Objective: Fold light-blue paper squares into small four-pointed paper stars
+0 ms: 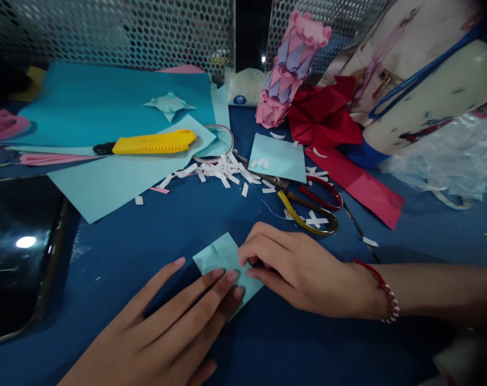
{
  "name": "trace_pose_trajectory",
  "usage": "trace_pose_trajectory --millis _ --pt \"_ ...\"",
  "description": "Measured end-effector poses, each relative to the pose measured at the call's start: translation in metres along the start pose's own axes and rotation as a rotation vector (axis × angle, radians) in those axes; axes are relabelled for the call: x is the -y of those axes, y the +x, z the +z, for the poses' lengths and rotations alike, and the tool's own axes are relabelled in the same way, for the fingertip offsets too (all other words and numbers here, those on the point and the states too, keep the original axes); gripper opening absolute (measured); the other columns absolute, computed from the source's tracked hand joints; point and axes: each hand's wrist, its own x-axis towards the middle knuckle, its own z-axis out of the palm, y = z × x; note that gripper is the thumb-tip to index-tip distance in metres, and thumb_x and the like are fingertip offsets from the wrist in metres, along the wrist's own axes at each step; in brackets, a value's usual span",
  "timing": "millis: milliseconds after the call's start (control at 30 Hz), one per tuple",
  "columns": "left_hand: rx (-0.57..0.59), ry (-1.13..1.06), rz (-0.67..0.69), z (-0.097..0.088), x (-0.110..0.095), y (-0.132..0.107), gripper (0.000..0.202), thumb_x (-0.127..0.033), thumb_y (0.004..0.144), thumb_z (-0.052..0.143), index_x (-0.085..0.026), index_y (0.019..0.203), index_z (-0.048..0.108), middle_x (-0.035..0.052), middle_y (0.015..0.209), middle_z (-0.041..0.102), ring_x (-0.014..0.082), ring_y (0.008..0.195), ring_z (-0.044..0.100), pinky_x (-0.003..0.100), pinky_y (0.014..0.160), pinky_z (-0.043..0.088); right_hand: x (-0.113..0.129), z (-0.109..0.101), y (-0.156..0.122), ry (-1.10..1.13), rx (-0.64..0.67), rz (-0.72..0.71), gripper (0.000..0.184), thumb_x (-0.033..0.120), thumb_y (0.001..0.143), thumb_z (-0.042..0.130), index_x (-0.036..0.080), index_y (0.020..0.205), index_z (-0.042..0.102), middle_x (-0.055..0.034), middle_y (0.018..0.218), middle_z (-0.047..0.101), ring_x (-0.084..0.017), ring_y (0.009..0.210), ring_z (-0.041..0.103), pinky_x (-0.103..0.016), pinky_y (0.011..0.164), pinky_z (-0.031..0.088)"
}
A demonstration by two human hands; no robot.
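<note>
A small folded piece of light blue paper (215,255) lies on the blue table, creased near its upper corner. Across its lower left part, my left hand (175,321) rests flat with fingers stretched out, several fingertips pressing on the paper. My right hand (300,268), wearing a red beaded bracelet (388,300), is closed, its thumb and curled fingers pinching at the right part of the paper. Its grip is partly hidden by the fingers. Beyond the hands lies a second light blue square (281,153), with scissors (308,212) partly under it.
A yellow cutter (153,143) lies on light blue paper (107,185) at left, near a phone (18,257). White paper scraps (223,170), a folded paper star (170,103), red paper (364,185), a pink-purple paper column (287,69) and a bottle (432,96) stand or lie beyond.
</note>
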Motion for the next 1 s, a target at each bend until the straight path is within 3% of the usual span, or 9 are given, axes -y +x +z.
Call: trace_pose_trajectory --millis 67,167,300,533,700,1000 --pt "0.007 0.017 0.006 0.0 0.0 0.0 0.049 -0.042 0.121 0.041 -0.027 0.167 0.053 -0.0025 0.162 0.066 0.0135 0.163 0.042 0.043 0.145 0.008 0.0 -0.003 -0.003 -0.008 -0.071 -0.08 0.013 0.016 0.115 0.052 0.016 0.111 0.064 -0.0077 0.108 0.075 -0.016 0.09 0.069 -0.027 0.074 0.056" --pt "0.024 0.053 0.028 0.001 0.001 -0.002 0.048 -0.041 0.122 0.039 -0.026 0.165 0.054 -0.003 0.166 0.062 0.0119 0.171 0.027 0.044 0.145 0.005 0.001 -0.007 -0.012 -0.136 -0.148 -0.319 0.014 0.023 0.113 0.062 0.016 0.104 0.07 -0.0045 0.104 0.084 -0.018 0.087 0.071 -0.032 0.07 0.057" --pt "0.048 0.083 0.046 0.002 0.002 -0.004 0.046 -0.043 0.121 0.039 -0.027 0.159 0.06 -0.0033 0.165 0.064 0.0136 0.172 0.025 0.047 0.145 0.004 0.001 -0.005 -0.021 -0.285 -0.165 -0.492 0.035 0.035 0.114 0.06 0.014 0.097 0.082 -0.0068 0.114 0.087 -0.02 0.098 0.078 -0.034 0.06 0.056" --pt "0.034 0.1 0.083 0.002 0.005 -0.003 0.048 -0.042 0.121 0.037 -0.025 0.159 0.06 -0.001 0.165 0.063 0.0169 0.171 0.028 0.05 0.145 0.006 -0.003 -0.008 -0.018 -0.277 -0.066 -0.447 0.034 0.033 0.115 0.059 0.01 0.115 0.084 -0.0077 0.118 0.087 -0.017 0.115 0.079 -0.03 0.075 0.065" --pt "0.019 0.07 0.098 0.002 0.004 -0.007 0.046 -0.037 0.119 0.042 -0.021 0.157 0.062 0.006 0.164 0.064 0.0215 0.167 0.039 0.054 0.145 0.011 -0.001 -0.013 -0.018 -0.288 -0.007 -0.419 0.038 0.041 0.116 0.062 0.01 0.119 0.083 -0.0056 0.125 0.086 -0.017 0.117 0.077 -0.032 0.083 0.065" --pt "0.061 0.066 0.11 -0.006 0.003 -0.009 0.055 -0.055 0.119 0.04 -0.021 0.156 0.063 0.0094 0.176 0.049 0.0256 0.165 0.042 0.057 0.145 0.012 0.004 -0.011 -0.021 -0.351 -0.062 -0.432 0.041 0.047 0.114 0.067 0.009 0.116 0.084 -0.0068 0.122 0.087 -0.019 0.115 0.078 -0.03 0.092 0.064"
